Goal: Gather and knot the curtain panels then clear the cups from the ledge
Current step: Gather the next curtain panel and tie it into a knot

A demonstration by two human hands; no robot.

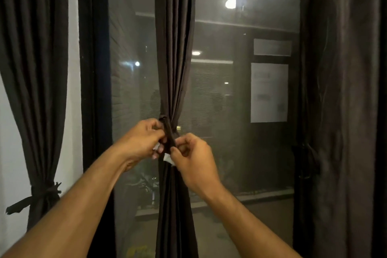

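Both hands meet at the middle curtain (pixel 174 58), which hangs gathered into a narrow bundle in front of the window (pixel 240 90). The left hand (pixel 142 142) has its fingers curled closed, pinching a dark tie strap (pixel 169 134) wrapped around the bundle. The right hand (pixel 194 153) is closed too, thumb and fingers pinching the strap's lower end. A bit of white shows between them. The left curtain (pixel 35 69) is already tied with a knot (pixel 47 192). The right curtain (pixel 339 111) hangs loose.
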